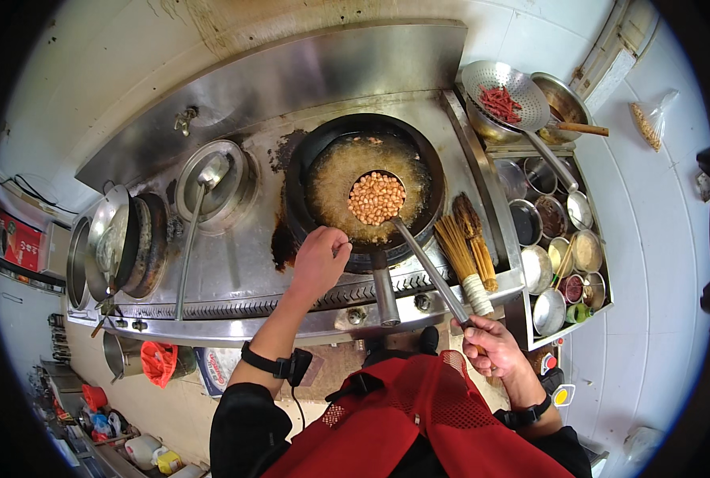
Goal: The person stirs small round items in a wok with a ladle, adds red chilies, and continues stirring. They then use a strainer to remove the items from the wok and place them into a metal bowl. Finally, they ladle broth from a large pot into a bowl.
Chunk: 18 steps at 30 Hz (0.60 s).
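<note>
My right hand [491, 346] grips the wooden end of a long-handled metal ladle [427, 263]. Its bowl is heaped with reddish-brown peanuts [376, 198] and sits over the bubbling oil [329, 170] in a black wok [303, 197]. A few more peanuts float at the far side of the oil. My left hand [324, 257] is above the wok's near left rim, left of the wok's metal handle [384, 293]. Its fingers curl inward; whether anything is between them is hidden.
Bamboo wok brushes [459, 254] lie right of the wok. At left, another ladle [192, 239] rests in a metal basin [190, 200] beside stacked woks [116, 245]. A perforated strainer [525, 89] holds dried red chillies [499, 104]. Seasoning bowls [534, 269] fill the right-hand tray.
</note>
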Each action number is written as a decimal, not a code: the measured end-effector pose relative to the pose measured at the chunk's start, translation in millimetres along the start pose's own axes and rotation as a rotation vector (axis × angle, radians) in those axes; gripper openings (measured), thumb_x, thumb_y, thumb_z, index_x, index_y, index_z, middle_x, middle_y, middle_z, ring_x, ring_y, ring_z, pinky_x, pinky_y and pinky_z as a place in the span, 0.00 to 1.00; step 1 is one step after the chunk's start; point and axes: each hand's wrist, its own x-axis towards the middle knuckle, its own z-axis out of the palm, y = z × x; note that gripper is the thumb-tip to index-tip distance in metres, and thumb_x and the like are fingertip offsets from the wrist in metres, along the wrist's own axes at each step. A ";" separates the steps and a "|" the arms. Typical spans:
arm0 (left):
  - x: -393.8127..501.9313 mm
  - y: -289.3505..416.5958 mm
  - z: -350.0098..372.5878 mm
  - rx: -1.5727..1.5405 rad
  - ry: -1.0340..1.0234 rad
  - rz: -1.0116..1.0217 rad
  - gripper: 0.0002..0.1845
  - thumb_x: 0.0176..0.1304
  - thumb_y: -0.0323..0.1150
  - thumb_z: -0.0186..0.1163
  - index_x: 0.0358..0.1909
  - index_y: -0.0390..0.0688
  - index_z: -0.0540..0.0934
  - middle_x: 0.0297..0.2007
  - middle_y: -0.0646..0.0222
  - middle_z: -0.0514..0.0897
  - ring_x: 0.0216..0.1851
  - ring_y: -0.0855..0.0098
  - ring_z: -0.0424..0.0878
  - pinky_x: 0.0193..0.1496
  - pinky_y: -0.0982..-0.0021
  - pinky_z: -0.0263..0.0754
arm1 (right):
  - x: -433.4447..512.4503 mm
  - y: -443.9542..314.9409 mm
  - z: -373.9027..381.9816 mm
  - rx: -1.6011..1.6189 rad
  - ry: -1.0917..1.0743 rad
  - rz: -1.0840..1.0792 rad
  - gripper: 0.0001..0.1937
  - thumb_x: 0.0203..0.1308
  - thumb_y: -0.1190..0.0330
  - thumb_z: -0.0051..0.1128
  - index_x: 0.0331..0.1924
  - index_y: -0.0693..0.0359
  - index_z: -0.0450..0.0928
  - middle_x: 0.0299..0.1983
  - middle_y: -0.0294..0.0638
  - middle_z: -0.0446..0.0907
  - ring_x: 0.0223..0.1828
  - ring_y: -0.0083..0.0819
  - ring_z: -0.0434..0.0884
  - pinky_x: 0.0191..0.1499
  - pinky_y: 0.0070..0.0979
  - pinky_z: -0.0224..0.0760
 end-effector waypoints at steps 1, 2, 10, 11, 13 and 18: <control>3.2 -0.4 -0.2 0.014 0.000 -0.001 0.07 0.60 0.30 0.66 0.35 0.39 0.79 0.30 0.67 0.77 0.30 0.69 0.77 0.37 0.68 0.74 | -0.1 -0.3 1.5 -0.012 -0.005 -0.005 0.16 0.73 0.68 0.52 0.61 0.60 0.74 0.21 0.35 0.71 0.11 0.15 0.62 0.10 0.15 0.52; 6.2 -0.7 0.2 0.029 0.002 0.000 0.07 0.60 0.30 0.66 0.35 0.39 0.79 0.30 0.67 0.77 0.31 0.68 0.77 0.38 0.68 0.74 | -0.1 -0.8 2.7 -0.021 -0.002 -0.004 0.16 0.73 0.68 0.52 0.61 0.60 0.74 0.21 0.35 0.71 0.11 0.15 0.62 0.10 0.15 0.52; 18.0 -5.9 3.3 0.090 0.010 0.060 0.06 0.59 0.30 0.65 0.34 0.40 0.80 0.31 0.64 0.78 0.34 0.63 0.79 0.40 0.64 0.75 | -1.8 -5.5 13.0 -0.020 0.019 0.035 0.15 0.73 0.68 0.53 0.60 0.58 0.74 0.21 0.33 0.71 0.11 0.14 0.62 0.10 0.15 0.50; 18.9 -5.7 3.9 0.101 -0.002 0.058 0.06 0.59 0.30 0.65 0.34 0.40 0.80 0.32 0.64 0.79 0.35 0.63 0.80 0.40 0.64 0.75 | -2.8 -6.2 14.2 -0.011 0.028 0.046 0.15 0.73 0.67 0.53 0.60 0.58 0.74 0.21 0.33 0.71 0.11 0.14 0.62 0.10 0.15 0.49; 20.9 -3.9 6.7 0.125 -0.008 0.110 0.06 0.59 0.30 0.66 0.34 0.40 0.80 0.33 0.64 0.79 0.38 0.62 0.80 0.42 0.64 0.75 | -4.6 -7.3 16.7 -0.013 0.029 0.046 0.15 0.72 0.67 0.53 0.60 0.57 0.74 0.21 0.33 0.71 0.11 0.14 0.62 0.10 0.14 0.49; 31.4 6.3 14.5 0.222 -0.063 0.312 0.06 0.59 0.32 0.65 0.37 0.45 0.80 0.39 0.66 0.79 0.48 0.60 0.78 0.49 0.60 0.76 | -9.0 -10.2 21.8 -0.020 0.035 0.061 0.15 0.72 0.67 0.54 0.59 0.56 0.75 0.21 0.33 0.71 0.11 0.14 0.61 0.10 0.14 0.49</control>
